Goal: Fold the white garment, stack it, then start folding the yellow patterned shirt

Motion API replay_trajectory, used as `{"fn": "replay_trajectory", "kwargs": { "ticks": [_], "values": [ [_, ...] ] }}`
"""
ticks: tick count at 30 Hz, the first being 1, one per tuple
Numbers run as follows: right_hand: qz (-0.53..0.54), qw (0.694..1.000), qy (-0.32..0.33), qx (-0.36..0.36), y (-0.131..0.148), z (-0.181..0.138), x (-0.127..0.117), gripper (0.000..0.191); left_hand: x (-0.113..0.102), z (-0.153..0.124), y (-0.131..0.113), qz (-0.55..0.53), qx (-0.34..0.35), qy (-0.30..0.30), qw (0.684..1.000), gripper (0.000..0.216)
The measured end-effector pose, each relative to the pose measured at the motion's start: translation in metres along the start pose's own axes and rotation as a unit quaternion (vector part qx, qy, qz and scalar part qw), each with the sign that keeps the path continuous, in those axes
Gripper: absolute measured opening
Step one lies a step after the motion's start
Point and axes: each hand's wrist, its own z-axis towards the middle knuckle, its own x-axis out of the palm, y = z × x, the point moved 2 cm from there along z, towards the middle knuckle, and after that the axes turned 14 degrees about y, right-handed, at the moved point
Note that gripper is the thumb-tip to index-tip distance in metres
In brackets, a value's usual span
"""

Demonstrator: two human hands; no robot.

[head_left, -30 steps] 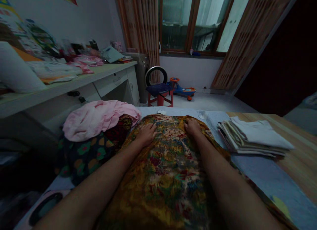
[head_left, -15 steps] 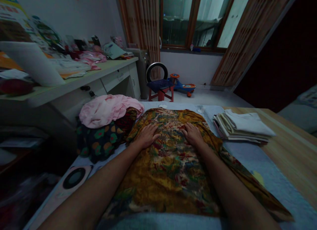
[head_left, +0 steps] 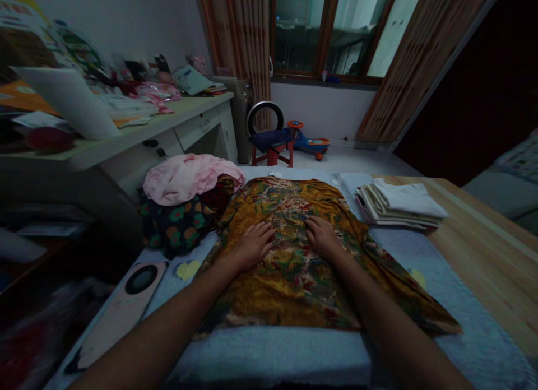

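A mustard-brown patterned shirt (head_left: 294,289) lies spread over a light blue cloth (head_left: 269,351) on the table. My left hand (head_left: 254,244) rests flat on the shirt's left half, fingers stretched out. On the other side of the middle, my right hand (head_left: 323,237) presses on the fabric with its fingers extended. Neither hand grips anything. One sleeve of the shirt reaches out to the lower right, beyond my right forearm.
Left of the shirt sits a pile with a pink garment (head_left: 189,177) over a dark patterned one (head_left: 176,224). A phone (head_left: 121,311) lies near the left edge. Folded clothes (head_left: 403,205) are stacked at right. Behind stand a red stool (head_left: 273,154) and a cluttered desk (head_left: 202,107).
Both hands have slid toward me over the shirt, the left one more clearly. The view has shifted slightly, and more of the phone shows.
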Motion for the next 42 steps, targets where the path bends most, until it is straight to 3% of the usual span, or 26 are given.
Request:
{"fn": "replay_trajectory", "kwargs": {
  "ticks": [5, 9, 15, 21, 27, 30, 35, 42],
  "values": [
    [-0.025, 0.999, 0.01, 0.032, -0.019, -0.023, 0.001, 0.04, 0.006, -0.041, 0.014, 0.001, -0.025, -0.003, 1.0, 0.049],
    [-0.025, 0.996, 0.004, 0.08, -0.007, -0.047, -0.006, 0.038, 0.008, -0.073, 0.024, 0.022, -0.044, -0.032, 0.998, 0.047],
    [0.068, 0.996, -0.022, -0.059, 0.042, -0.079, -0.003, 0.031, 0.007, -0.104, 0.015, -0.014, -0.05, -0.038, 0.998, 0.04],
    [0.113, 0.993, -0.001, -0.046, 0.036, -0.093, 0.005, 0.03, -0.005, -0.129, 0.0, -0.114, -0.041, -0.031, 0.992, 0.033],
    [0.181, 0.983, -0.016, -0.036, 0.04, -0.104, -0.008, 0.01, -0.016, -0.157, -0.006, -0.198, -0.06, -0.002, 0.978, 0.019],
    [0.22, 0.974, -0.007, -0.063, 0.059, -0.111, -0.012, 0.005, -0.019, -0.168, -0.013, -0.217, -0.065, 0.025, 0.974, 0.018],
    [0.193, 0.978, 0.002, -0.08, 0.075, -0.117, -0.005, 0.009, -0.016, -0.177, -0.019, -0.211, -0.077, 0.048, 0.973, 0.042],
    [0.196, 0.977, -0.005, -0.088, 0.07, -0.114, 0.0, 0.02, -0.016, -0.175, -0.021, -0.228, -0.071, 0.0, 0.971, 0.018]
  ]
}}
